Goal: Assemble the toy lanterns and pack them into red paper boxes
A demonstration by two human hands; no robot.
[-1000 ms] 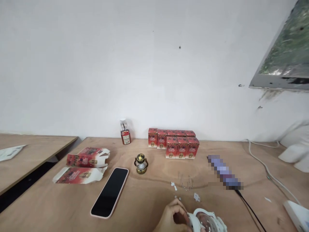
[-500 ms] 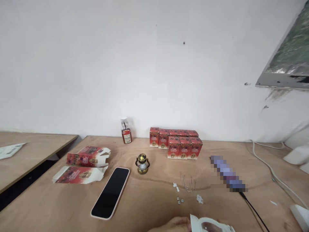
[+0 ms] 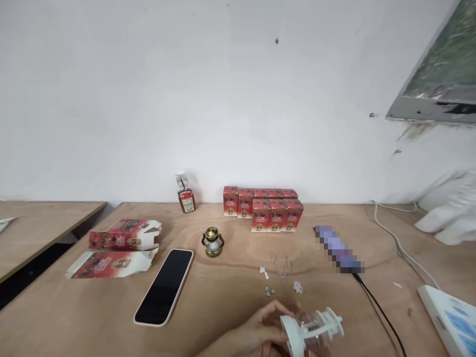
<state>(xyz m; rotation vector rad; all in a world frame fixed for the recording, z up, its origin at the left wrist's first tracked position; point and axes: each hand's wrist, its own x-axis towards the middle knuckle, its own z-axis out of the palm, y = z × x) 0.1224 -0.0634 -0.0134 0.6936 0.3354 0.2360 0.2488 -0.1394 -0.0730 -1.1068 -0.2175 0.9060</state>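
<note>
My left hand (image 3: 260, 325) reaches in from the bottom edge, its fingers closed around the base of a small white lantern (image 3: 316, 325) with a clear body. The lantern lies tilted on its side, its white top facing right. Under it, a little skin at the frame's bottom edge seems to be my right hand (image 3: 320, 352); its fingers are hidden. Just beyond the left hand sit several small silver button cells (image 3: 268, 291), white paper scraps (image 3: 298, 287) and thin bent wire pieces (image 3: 283, 267). A gold-and-black lantern (image 3: 212, 243) stands upright farther off.
Several red boxes (image 3: 269, 215) stand near the wall beside a dark bottle (image 3: 186, 196). Flattened red cartons (image 3: 115, 250) and a black-screened phone (image 3: 163, 287) lie left. A blurred phone-like item (image 3: 339, 249) with a black cable, a white cord (image 3: 390, 233) and a white box (image 3: 451, 317) are right.
The left hand and white lantern have come up farther into view, and the lantern now points right. The whole view has shifted slightly; the other things on the table keep their places.
</note>
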